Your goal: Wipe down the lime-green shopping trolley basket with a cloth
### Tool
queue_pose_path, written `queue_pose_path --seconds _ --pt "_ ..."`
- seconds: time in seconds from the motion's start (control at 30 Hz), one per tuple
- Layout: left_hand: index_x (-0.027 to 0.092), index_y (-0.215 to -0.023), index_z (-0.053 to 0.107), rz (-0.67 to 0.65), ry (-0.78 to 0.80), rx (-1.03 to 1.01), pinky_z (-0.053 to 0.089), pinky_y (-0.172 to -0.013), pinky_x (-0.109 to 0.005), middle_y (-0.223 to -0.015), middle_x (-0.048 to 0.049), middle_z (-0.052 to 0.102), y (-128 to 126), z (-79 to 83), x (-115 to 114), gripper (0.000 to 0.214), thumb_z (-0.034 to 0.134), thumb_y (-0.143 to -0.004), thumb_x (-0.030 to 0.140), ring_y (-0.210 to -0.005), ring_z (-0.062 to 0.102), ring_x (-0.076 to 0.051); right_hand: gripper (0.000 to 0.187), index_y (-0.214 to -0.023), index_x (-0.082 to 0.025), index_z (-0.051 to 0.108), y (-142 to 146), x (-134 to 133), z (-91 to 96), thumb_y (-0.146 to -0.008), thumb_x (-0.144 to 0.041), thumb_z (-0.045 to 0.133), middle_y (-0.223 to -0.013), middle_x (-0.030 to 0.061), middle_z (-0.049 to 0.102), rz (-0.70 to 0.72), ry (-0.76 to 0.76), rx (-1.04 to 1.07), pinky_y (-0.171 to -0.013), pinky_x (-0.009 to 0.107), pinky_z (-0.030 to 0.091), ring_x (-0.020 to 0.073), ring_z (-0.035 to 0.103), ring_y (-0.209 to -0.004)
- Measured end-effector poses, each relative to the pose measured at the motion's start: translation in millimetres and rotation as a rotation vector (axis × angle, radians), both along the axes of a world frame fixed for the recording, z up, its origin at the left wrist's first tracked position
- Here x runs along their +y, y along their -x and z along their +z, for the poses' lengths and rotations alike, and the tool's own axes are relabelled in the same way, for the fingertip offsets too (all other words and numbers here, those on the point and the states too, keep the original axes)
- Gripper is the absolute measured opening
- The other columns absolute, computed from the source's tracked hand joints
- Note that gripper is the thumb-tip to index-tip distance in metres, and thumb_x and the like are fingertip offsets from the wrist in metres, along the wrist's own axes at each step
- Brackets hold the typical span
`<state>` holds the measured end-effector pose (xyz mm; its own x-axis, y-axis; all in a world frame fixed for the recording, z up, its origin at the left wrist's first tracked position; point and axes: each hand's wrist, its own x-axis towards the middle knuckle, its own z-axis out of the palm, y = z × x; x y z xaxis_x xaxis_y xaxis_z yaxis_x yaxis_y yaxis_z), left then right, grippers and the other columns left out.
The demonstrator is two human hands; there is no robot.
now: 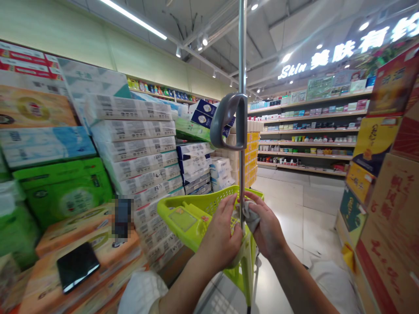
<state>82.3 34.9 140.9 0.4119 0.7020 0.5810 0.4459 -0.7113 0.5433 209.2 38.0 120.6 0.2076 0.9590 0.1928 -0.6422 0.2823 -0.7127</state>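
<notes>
A lime-green shopping basket [183, 209] stands in front of me, with a tall metal pole [242, 52] rising from it and a grey handle [225, 120] at the top. My left hand [221, 235] rests on the basket's rim beside the pole, fingers curled round it. My right hand [266, 226] presses a grey-white cloth [251, 216] against the lower part of the pole, fingers closed on it.
Stacked tissue and paper packs [137, 144] fill the left side, with a black phone [77, 266] lying on an orange pack. Cardboard boxes [386, 192] stand at the right. Shelves of skin-care goods [310, 131] line the far wall across a tiled aisle [294, 205].
</notes>
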Motion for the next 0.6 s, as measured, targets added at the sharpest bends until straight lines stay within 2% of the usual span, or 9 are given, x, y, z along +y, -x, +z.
queue_pose_path --seconds 0.13,0.2,0.33,0.4,0.5,0.57,0.6 --pt "0.017 -0.137 0.042 0.015 0.057 -0.107 0.026 -0.117 -0.049 -0.143 -0.013 0.043 -8.1 -2.2 2.7 0.063 0.046 -0.075 0.009 -0.137 0.036 -0.025 0.029 -0.091 -0.019 0.064 4.3 3.4 -2.7 -0.064 -0.027 0.069 -0.071 -0.0009 0.067 0.077 0.069 -0.044 -0.057 0.023 0.047 0.0133 0.06 -0.061" --pt "0.019 -0.136 0.042 0.006 0.064 -0.134 0.025 -0.117 -0.05 -0.143 -0.0122 0.044 -8.0 -5.2 5.3 0.064 0.047 -0.073 0.007 -0.137 0.037 -0.025 0.029 -0.091 -0.019 0.063 6.9 5.4 7.8 -0.063 -0.026 0.067 -0.069 -0.0012 0.066 0.098 0.066 -0.04 -0.057 0.023 0.047 0.0129 0.059 -0.06" --pt "0.02 -0.143 0.033 -0.011 0.096 -0.231 0.028 -0.115 -0.052 -0.15 -0.0113 0.036 -4.9 -9.2 8.6 0.072 0.047 -0.073 0.008 -0.139 0.033 -0.027 0.034 -0.096 -0.02 0.062 15.2 6.6 33.4 -0.063 -0.028 0.067 -0.076 -0.0008 0.067 0.073 -0.071 -0.03 -0.06 0.022 0.047 0.0117 0.058 -0.063" --pt "0.021 -0.143 0.034 -0.015 0.122 -0.288 0.03 -0.115 -0.05 -0.151 -0.0094 0.035 -2.1 -9.9 8.4 0.072 0.046 -0.073 0.009 -0.14 0.032 -0.026 0.036 -0.099 -0.02 0.061 22.3 5.4 27.7 -0.066 -0.032 0.069 -0.081 -0.001 0.067 0.019 -0.116 -0.082 -0.064 0.022 0.047 0.0119 0.059 -0.068" --pt "0.021 -0.139 0.042 -0.019 0.175 -0.357 0.03 -0.115 -0.047 -0.147 -0.0075 0.042 2.1 -10.4 6.8 0.065 0.043 -0.075 0.01 -0.137 0.037 -0.024 0.038 -0.104 -0.021 0.06 33.5 3.7 -0.1 -0.073 -0.041 0.067 -0.092 0.0008 0.067 -0.077 -0.127 -0.215 -0.075 0.025 0.048 0.0147 0.061 -0.082" --pt "0.02 -0.137 0.045 -0.02 0.217 -0.388 0.031 -0.115 -0.047 -0.145 -0.0079 0.045 4.1 -10.2 5.9 0.062 0.042 -0.076 0.011 -0.134 0.041 -0.025 0.04 -0.105 -0.02 0.058 39.0 4.4 -10.9 -0.075 -0.046 0.065 -0.091 0.0019 0.066 -0.088 -0.105 -0.255 -0.074 0.027 0.049 0.016 0.061 -0.081" --pt "0.019 -0.136 0.046 -0.024 0.231 -0.396 0.031 -0.114 -0.048 -0.145 -0.008 0.046 4.9 -9.5 5.5 0.061 0.042 -0.076 0.011 -0.133 0.042 -0.025 0.041 -0.105 -0.019 0.057 40.9 5.4 -9.7 -0.076 -0.047 0.065 -0.089 0.0018 0.066 -0.097 -0.102 -0.248 -0.072 0.027 0.049 0.0159 0.061 -0.08"
